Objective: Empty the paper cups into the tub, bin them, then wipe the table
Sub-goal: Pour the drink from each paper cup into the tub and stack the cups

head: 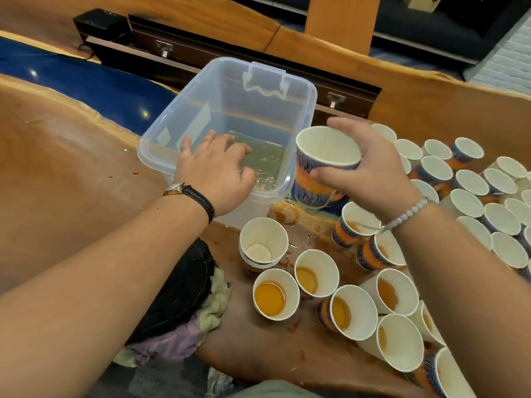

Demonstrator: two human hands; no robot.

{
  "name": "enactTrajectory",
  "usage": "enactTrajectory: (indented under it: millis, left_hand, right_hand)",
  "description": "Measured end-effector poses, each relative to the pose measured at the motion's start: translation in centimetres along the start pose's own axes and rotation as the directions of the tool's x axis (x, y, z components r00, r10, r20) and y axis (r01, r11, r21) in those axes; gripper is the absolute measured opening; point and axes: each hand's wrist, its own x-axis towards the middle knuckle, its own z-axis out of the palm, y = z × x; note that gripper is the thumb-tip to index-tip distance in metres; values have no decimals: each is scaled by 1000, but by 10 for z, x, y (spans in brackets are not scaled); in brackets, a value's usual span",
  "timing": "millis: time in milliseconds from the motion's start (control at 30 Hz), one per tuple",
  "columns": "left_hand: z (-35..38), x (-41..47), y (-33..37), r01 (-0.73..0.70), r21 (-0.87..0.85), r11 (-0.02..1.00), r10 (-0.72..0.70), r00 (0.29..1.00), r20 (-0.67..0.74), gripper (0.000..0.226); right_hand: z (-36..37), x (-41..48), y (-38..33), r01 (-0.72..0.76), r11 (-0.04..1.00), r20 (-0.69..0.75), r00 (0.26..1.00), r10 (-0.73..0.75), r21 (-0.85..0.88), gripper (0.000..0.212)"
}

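A clear plastic tub (301, 90) stands on the wooden table (57, 168) with a shallow layer of pale liquid in its bottom. My left hand (215, 173) hovers over the tub's near rim, fingers spread and relaxed, holding nothing. My right hand (370, 173) grips a blue-and-orange paper cup (319, 173) just right of the tub; the cup is tilted toward me and looks empty inside. A short stack of empty cups (263, 245) stands below the tub. Several cups with orange liquid (274, 294) crowd the table's near right part.
Many more paper cups (471, 202) fill the right side of the table. Orange spills (284, 214) wet the wood near the tub. A heap of cloths (184, 297) lies below the table edge. A dark cabinet (201, 50) runs behind the table.
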Motion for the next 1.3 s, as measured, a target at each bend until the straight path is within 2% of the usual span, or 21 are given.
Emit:
enactTrajectory:
  millis: [167, 333, 433, 500, 667, 733, 833, 933, 1000, 1067, 1133, 1200, 1300]
  left_hand:
    - [0, 0, 0, 0, 5, 1000, 0, 1000, 1, 48]
    - [0, 1, -1, 1, 16, 1000, -1, 1000, 1, 55]
    - [1, 1, -1, 3, 19, 1000, -3, 1000, -6, 51]
    - [1, 1, 0, 11, 19, 1000, -11, 1000, -11, 56]
    - [-1, 0, 1, 16, 20, 1000, -16, 1000, -12, 60]
    - [-2, -1, 1, 17, 14, 1000, -17, 1000, -4, 58]
    - [-3, -2, 3, 11, 22, 1000, -11, 1000, 0, 48]
    - [-9, 0, 5, 30, 58, 998, -33, 998, 54, 50]
    - [-16, 4, 10, 48, 143, 989, -61, 994, 93, 56]
    - [-22, 11, 22, 15, 166, 986, -28, 997, 74, 56]
    - [-26, 18, 42, -38, 30, 999, 37, 998, 59, 53]
    - [-22, 26, 63, -83, -79, 993, 91, 991, 103, 53]
    - [-8, 34, 76, -104, -77, 992, 117, 974, 196, 55]
  right_hand:
    - [17, -42, 26, 37, 981, 37, 998, -45, 188, 76]
    - [40, -63, 24, 114, 957, 64, 989, -136, 268, 72]
    - [54, -65, 20, 173, 975, 97, 977, -187, 142, 74]
    - [62, -65, 21, 199, 980, 148, 968, -201, 29, 80]
    - [66, -66, 26, 177, 971, 355, 928, -109, -163, 98]
    - [57, -62, 32, 150, 972, 313, 946, -88, -179, 95]
    - [39, -39, 48, 18, 990, 39, 999, -13, -138, 68]
    - [16, 5, 79, -187, 909, -121, 981, 152, -374, 55]
    - [3, 31, 94, -279, 820, -114, 960, 257, -499, 57]
    - [-4, 54, 104, -278, 760, -82, 955, 286, -587, 60]
    - [-5, 73, 106, -244, 723, -44, 958, 284, -646, 65]
    - [-3, 91, 106, -219, 702, 18, 949, 314, -678, 71]
    - [7, 108, 107, -168, 680, 119, 927, 355, -714, 79]
